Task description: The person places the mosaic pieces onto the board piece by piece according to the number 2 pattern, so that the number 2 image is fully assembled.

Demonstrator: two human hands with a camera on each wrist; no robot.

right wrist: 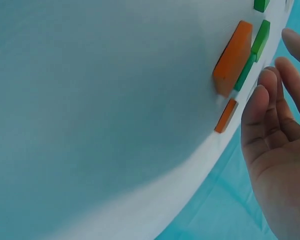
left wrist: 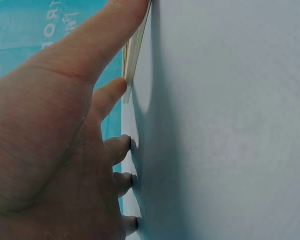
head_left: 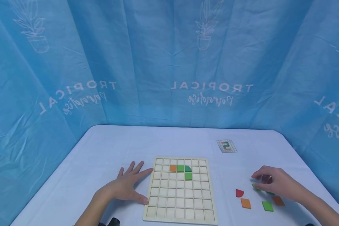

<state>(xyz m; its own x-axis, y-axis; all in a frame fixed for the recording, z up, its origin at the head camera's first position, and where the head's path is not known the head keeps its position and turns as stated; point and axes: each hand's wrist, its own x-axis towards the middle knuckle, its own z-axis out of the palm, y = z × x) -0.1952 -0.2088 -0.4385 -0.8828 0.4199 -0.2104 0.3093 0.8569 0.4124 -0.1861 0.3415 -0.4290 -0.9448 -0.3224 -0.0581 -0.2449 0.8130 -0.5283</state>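
Observation:
A pale gridded board (head_left: 175, 202) lies on the table. Set in its upper cells are an orange square tile (head_left: 173, 168), two green squares (head_left: 188, 176) and a dark green quarter-round tile (head_left: 188, 169). My left hand (head_left: 127, 185) spreads its fingers at the board's left side, with thumb and index finger touching the edge (left wrist: 135, 50). Over the loose tiles at the right hovers my right hand (head_left: 274, 182), fingers bent and thumb apart from them. A green tile (head_left: 256, 187) lies just under its fingertips; another green piece (head_left: 270, 193) is partly hidden below the hand.
Nearer the front lie a red quarter-round tile (head_left: 239, 193), an orange square (head_left: 245, 203), a green square (head_left: 267, 206) and another orange tile (head_left: 278, 201). A pattern card (head_left: 227, 146) rests behind, right of the board. Blue curtains (head_left: 158, 62) surround the white table (head_left: 115, 141).

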